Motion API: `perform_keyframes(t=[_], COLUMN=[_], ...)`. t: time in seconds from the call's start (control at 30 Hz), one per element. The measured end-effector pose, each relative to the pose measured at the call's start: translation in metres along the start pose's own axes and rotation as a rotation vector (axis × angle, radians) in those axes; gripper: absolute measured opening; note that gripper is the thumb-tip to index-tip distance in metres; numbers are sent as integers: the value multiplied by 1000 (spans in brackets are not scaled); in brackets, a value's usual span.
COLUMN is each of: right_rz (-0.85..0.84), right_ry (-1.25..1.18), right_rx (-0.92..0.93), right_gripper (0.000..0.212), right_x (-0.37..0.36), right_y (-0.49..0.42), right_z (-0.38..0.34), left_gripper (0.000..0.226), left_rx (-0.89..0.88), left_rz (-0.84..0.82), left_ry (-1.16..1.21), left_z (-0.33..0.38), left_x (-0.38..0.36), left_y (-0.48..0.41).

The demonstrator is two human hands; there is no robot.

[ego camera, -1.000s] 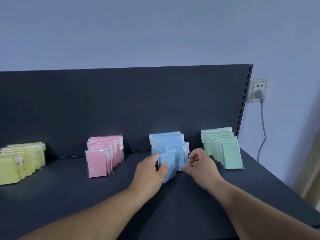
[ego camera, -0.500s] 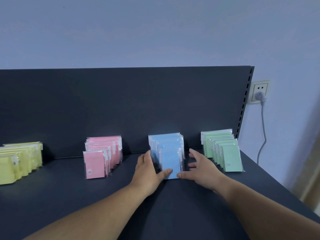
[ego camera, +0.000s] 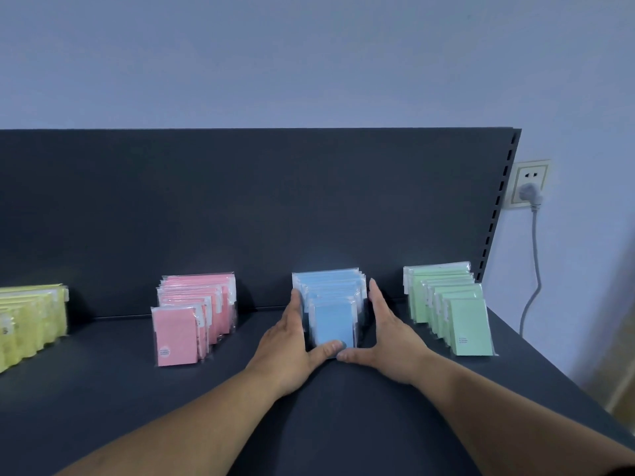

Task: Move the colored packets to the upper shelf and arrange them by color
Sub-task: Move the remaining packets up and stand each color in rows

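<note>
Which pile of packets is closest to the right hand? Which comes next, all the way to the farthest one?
Starting from the right hand:
1. Blue packets: touching it, just to its left.
2. Green packets: close by on its right.
3. Pink packets: to the left, past the left hand.
4. Yellow packets: at the far left edge.

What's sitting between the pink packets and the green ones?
The row of blue packets, with the left hand flat against one side and the right hand against the other. The head view shows this.
</note>
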State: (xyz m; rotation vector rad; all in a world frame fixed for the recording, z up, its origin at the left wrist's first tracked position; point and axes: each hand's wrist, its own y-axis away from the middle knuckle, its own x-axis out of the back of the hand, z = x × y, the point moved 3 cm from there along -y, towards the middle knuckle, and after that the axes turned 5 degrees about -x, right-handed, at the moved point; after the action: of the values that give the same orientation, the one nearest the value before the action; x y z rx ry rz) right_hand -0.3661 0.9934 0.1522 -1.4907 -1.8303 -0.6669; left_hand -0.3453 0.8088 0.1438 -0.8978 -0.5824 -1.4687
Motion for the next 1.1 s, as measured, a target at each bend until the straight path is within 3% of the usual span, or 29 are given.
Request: perform_keyframes(t=[0.27, 0.5, 0.87, 1.1], right_rz=[22, 22, 14, 45], right_ry=[93, 146, -93, -67], right_rx=[64, 113, 4, -64], right_gripper=[123, 117, 139, 137], right_x=[-9, -6, 1, 4], right_y=[-4, -1, 0, 12], right_z=[4, -3, 5, -4], left_gripper=[107, 77, 94, 110], left_rx=[-51, -74, -83, -119], left_rz=[-9, 42, 74, 83], left_ry=[-13, 21, 150, 181], left_z=[-2, -3, 0, 1], left_x=[-3, -7, -3, 0], left_y=[0, -3, -2, 3])
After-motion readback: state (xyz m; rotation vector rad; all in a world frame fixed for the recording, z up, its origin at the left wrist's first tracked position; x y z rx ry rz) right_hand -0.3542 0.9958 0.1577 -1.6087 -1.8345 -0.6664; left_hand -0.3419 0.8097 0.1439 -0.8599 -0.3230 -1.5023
